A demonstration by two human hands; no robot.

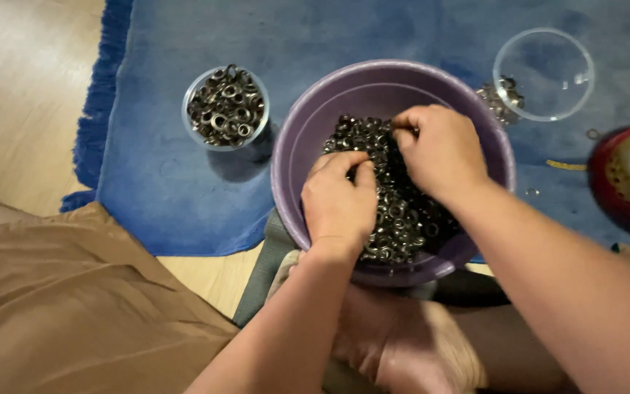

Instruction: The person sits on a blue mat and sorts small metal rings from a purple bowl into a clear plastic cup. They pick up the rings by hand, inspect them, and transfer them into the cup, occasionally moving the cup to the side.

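Head view: left hand (338, 201) and right hand (439, 149) both down in the purple bucket (293, 157); fingers curled, pinching metal eyelets (402, 211); full cup (226, 107) just beside.

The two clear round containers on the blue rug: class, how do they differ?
The left clear cup is full of small metal rings; the right clear container looks empty, with a few rings lying beside it. The right one looks wider. The left one stands nearer the purple bowl. Both are transparent and round.
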